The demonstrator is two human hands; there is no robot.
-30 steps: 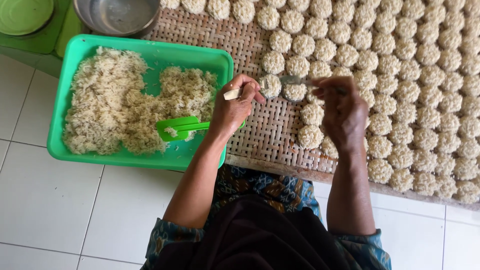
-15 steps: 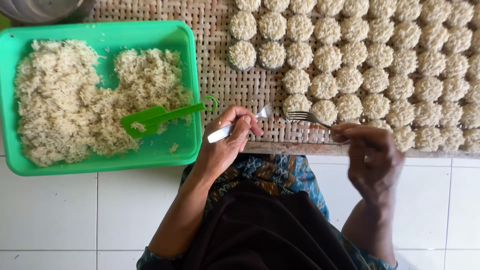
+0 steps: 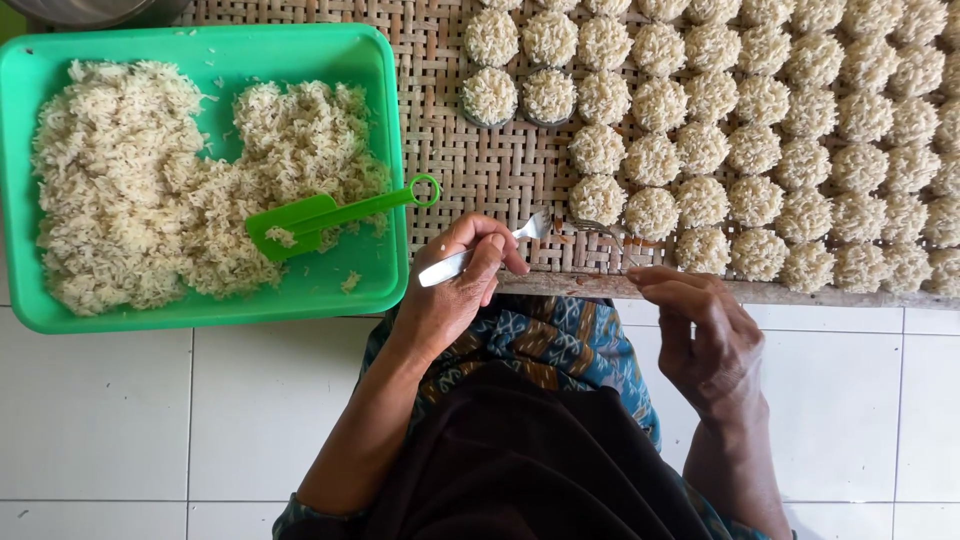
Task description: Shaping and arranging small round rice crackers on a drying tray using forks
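The fork (image 3: 455, 268) is in the left hand (image 3: 450, 295). The fingers are wrapped closed around its white handle, and the tines point up over the woven mat (image 3: 500, 170), just short of the nearest rice rounds (image 3: 650, 212). The right hand (image 3: 705, 335) sits at the mat's wooden edge (image 3: 800, 293) with its fingers curled narrow and the fingertips drawn together. A thin dark shape lies on the mat just beyond them, and I cannot tell whether the hand holds it or anything else.

I judge the step in hand to be forming and setting rounds, with the fork poised between the loose rice (image 3: 130, 180) and the rows. The next move calls for a light, level touch at the front row, because the rounds sit touching one another and a push could break one or shove its neighbour.

The rounds fill the right of the mat in close rows up to the top and right borders of the view. Two at the upper left of the block seem to sit in dark rims. The open room is the bare weave between the rows and the green tray (image 3: 385, 120), which rests on the mat's left part, just beside the left hand. A green scoop (image 3: 320, 215) lies in the tray with its handle ring over the rim. White floor tiles (image 3: 150, 420) lie below, and the person's lap is close under both wrists.
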